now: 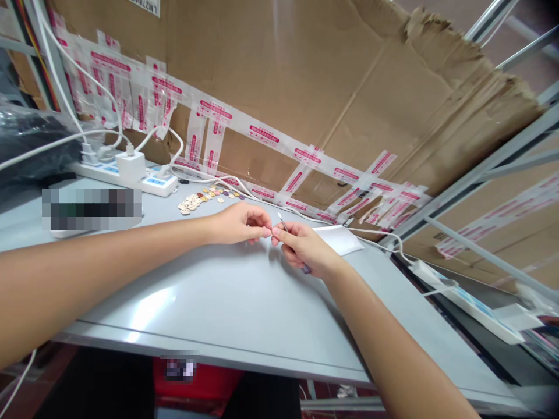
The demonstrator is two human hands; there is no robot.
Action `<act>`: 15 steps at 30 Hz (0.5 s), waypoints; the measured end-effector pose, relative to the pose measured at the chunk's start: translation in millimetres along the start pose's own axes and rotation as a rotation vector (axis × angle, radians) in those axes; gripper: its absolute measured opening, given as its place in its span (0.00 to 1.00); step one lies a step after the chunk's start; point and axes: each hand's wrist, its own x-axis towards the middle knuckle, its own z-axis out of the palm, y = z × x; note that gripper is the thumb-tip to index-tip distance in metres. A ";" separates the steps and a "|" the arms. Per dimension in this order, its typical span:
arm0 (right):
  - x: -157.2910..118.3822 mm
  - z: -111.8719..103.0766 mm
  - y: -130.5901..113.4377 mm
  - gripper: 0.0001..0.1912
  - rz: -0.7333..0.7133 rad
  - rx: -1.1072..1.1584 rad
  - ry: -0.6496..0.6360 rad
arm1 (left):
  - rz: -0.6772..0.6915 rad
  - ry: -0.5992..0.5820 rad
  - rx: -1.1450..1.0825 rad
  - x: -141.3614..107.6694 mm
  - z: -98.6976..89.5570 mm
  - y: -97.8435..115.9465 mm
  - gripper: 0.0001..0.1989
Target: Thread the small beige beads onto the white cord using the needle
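Note:
My left hand (244, 224) hovers over the grey table (209, 291), thumb and fingertips pinched together on something too small to make out. Touching those fingertips is my right hand (305, 244), its thumb and index finger also closed. Inside the right hand sits a slim tool (282, 220) with a silvery tip above the fingers. Its purple end shows below the palm, but the fingers hide its middle. Behind my left hand lie several small flat button-like pieces (192, 202), mostly cream, some yellow, brown or purple.
A white power strip (159, 183) with plugs and cables stands at the back left, near a blurred-out object (94, 209). White paper (340, 240) lies behind my right hand. A taped cardboard sheet (279, 87) backs the table. Another power strip (467, 302) is at right.

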 end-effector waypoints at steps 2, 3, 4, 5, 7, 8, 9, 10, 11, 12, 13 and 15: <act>-0.5 -0.7 0.2 0.16 -0.004 -0.022 -0.011 | 0.004 -0.003 0.014 -0.5 -0.4 1.0 0.07; -0.6 -1.3 0.8 0.16 -0.008 -0.033 -0.014 | 0.002 -0.006 0.019 -0.8 -0.5 1.4 0.07; -0.6 -2.0 1.6 0.16 -0.011 -0.043 -0.016 | -0.004 -0.011 0.023 -1.1 -0.5 1.7 0.07; -0.5 -2.7 2.6 0.16 -0.015 -0.053 -0.018 | -0.010 -0.017 0.026 -1.3 -0.5 1.9 0.07; -0.3 -4.3 4.6 0.17 -0.022 -0.068 -0.028 | -0.021 -0.031 0.029 -1.7 -0.3 2.2 0.07; -0.1 -4.9 5.6 0.17 -0.027 -0.071 -0.036 | -0.026 -0.038 0.026 -1.8 -0.1 2.5 0.07; 0.0 -5.5 6.4 0.17 -0.032 -0.070 -0.044 | -0.033 -0.044 0.018 -1.9 0.1 2.8 0.07; 0.2 -6.0 7.2 0.17 -0.035 -0.067 -0.052 | -0.043 -0.048 0.007 -2.0 0.2 3.3 0.07; 0.3 -6.5 8.0 0.17 -0.036 -0.066 -0.057 | -0.055 -0.052 -0.009 -2.0 0.3 3.8 0.07; 0.4 -6.9 8.7 0.17 -0.033 -0.067 -0.063 | -0.069 -0.055 -0.029 -1.9 0.4 4.4 0.07; 0.4 -7.4 9.2 0.18 -0.028 -0.068 -0.067 | -0.080 -0.060 -0.051 -1.9 0.5 5.0 0.07; 0.4 -8.3 10.0 0.18 -0.019 -0.071 -0.078 | -0.094 -0.072 -0.100 -1.7 0.4 6.0 0.06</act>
